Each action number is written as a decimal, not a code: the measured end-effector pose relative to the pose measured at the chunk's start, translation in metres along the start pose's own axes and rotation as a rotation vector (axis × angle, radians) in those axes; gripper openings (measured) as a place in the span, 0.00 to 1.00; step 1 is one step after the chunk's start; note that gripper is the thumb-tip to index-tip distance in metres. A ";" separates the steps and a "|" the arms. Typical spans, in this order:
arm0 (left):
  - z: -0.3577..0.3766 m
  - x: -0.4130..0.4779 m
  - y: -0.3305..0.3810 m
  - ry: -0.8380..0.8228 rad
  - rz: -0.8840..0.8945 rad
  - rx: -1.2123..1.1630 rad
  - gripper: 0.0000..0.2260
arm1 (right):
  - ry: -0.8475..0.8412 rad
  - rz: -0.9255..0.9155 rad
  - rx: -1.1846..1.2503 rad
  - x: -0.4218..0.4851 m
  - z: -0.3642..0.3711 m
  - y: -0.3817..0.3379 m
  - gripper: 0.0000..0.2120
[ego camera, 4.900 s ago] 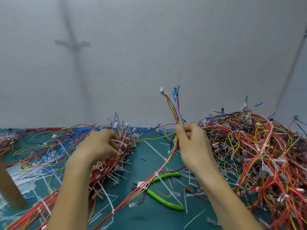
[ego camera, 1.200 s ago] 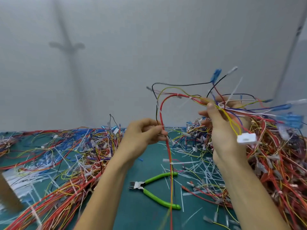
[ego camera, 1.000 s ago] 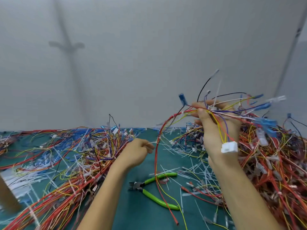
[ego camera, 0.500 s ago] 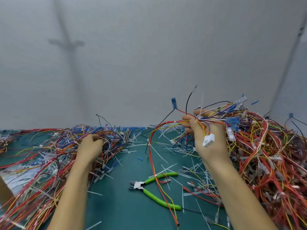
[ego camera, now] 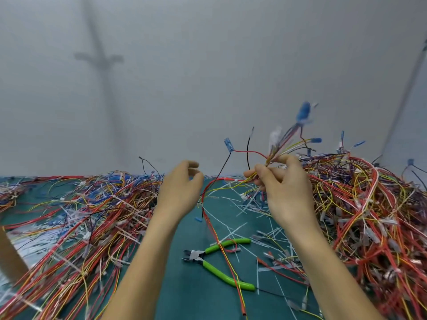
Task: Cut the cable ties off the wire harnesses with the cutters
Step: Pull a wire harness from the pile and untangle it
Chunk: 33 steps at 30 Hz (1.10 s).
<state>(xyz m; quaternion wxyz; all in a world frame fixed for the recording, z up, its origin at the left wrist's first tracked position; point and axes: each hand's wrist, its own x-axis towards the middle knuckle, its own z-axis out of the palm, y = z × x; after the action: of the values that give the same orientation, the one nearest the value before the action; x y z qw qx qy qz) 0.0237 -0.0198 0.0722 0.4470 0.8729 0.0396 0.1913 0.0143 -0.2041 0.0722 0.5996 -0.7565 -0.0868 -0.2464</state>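
Note:
My right hand is raised above the green mat and pinches a wire harness of red, yellow and black wires with blue terminals sticking up. Its long red and yellow tail hangs down across the cutters. My left hand hovers just left of the harness, fingers loosely curled and holding nothing. The green-handled cutters lie on the mat below and between my hands, jaws pointing left, untouched.
A large heap of harnesses fills the right side, and another spread of wires covers the left. Cut white cable ties litter the green mat. A grey wall stands behind. A brown object is at the left edge.
My left hand left the left pile and rose to the middle, near the harness. My right hand turned the harness so its terminals point up; the white connector is out of sight.

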 end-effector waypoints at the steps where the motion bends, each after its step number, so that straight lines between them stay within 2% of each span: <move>1: 0.001 -0.005 0.011 0.011 0.056 -0.004 0.12 | 0.002 0.001 -0.003 -0.001 0.000 -0.001 0.08; 4: 0.005 -0.019 0.035 -0.033 0.172 -0.048 0.08 | 0.012 -0.017 -0.026 -0.002 -0.002 -0.004 0.13; 7: 0.010 -0.027 0.045 -0.045 0.235 -0.021 0.12 | 0.026 -0.004 -0.012 -0.002 -0.005 -0.007 0.16; 9: 0.014 -0.031 0.047 0.057 0.285 0.053 0.19 | 0.039 0.020 0.004 -0.002 -0.007 -0.009 0.17; 10: 0.015 -0.034 0.049 0.128 0.328 0.083 0.19 | 0.035 0.029 0.011 -0.003 -0.008 -0.010 0.17; 12: 0.016 -0.037 0.054 0.210 0.400 0.043 0.10 | 0.013 0.035 0.025 -0.004 -0.007 -0.013 0.18; 13: 0.017 -0.039 0.056 0.186 0.403 -0.023 0.06 | 0.001 0.037 0.031 -0.005 -0.006 -0.014 0.18; 14: 0.018 -0.040 0.058 0.126 0.383 -0.101 0.06 | -0.010 0.029 0.023 -0.005 -0.005 -0.015 0.16; 17: 0.021 -0.040 0.058 -0.029 0.294 -0.293 0.10 | -0.056 -0.057 -0.122 -0.008 -0.004 -0.019 0.12; 19: 0.021 -0.038 0.057 -0.045 0.264 -0.402 0.11 | -0.094 -0.104 -0.191 -0.011 -0.006 -0.024 0.18; 21: 0.019 -0.036 0.055 -0.011 0.246 -0.472 0.09 | -0.118 -0.140 -0.156 -0.014 -0.005 -0.029 0.28; 22: 0.017 -0.034 0.054 0.012 0.239 -0.492 0.09 | -0.115 -0.160 -0.114 -0.016 -0.004 -0.031 0.30; 23: 0.016 -0.033 0.054 0.037 0.233 -0.520 0.09 | -0.094 -0.185 -0.069 -0.017 -0.002 -0.032 0.28; 27: 0.009 -0.028 0.051 0.101 0.218 -0.659 0.08 | 0.141 -0.316 0.054 -0.021 0.003 -0.036 0.09; 29: 0.004 -0.026 0.049 0.077 0.193 -0.742 0.07 | 0.213 -0.346 0.105 -0.021 0.001 -0.037 0.09; 33: 0.000 -0.023 0.047 0.046 0.178 -0.796 0.08 | 0.255 -0.311 0.142 -0.020 -0.001 -0.038 0.17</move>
<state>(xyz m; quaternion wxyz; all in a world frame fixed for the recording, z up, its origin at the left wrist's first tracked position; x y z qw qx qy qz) -0.0020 -0.0534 0.1027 0.7307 0.6273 -0.1033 0.2489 -0.0191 -0.1920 0.0957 0.6123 -0.6526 -0.1432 -0.4229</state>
